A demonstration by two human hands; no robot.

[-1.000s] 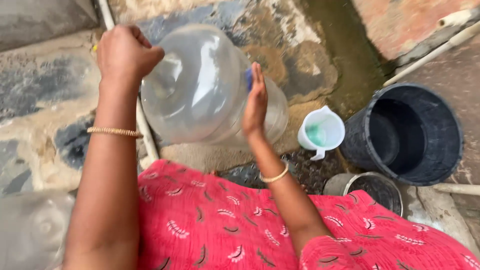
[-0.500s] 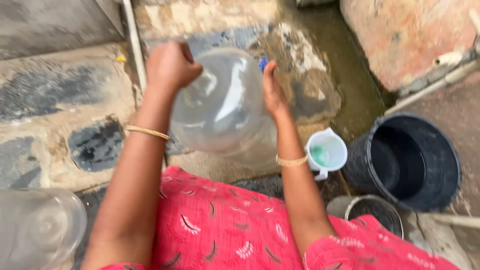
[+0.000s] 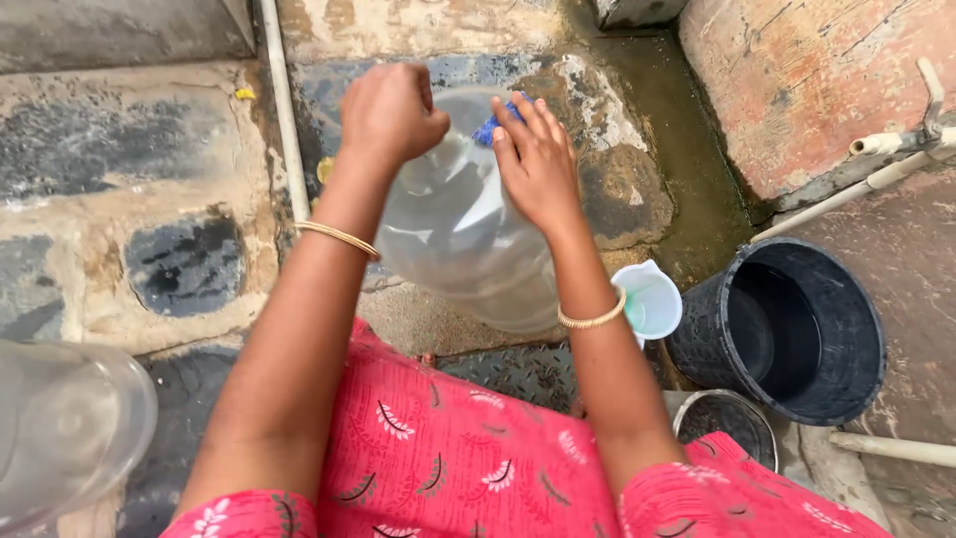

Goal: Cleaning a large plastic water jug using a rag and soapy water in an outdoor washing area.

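- A second clear container (image 3: 65,428) is sitting at the near left.
- The left hand (image 3: 390,112) is gripping the big clear jug (image 3: 463,234), fist closed on its far end.
- The right hand (image 3: 536,159) is pressing flat on the jug, fingers by its blue cap (image 3: 495,125).
- A white mug (image 3: 647,301) and black bucket (image 3: 787,329) are standing at the right.

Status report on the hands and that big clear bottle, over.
Left hand fisted on clear water jug. Right hand flat against it, by blue cap. Nothing obstructing.
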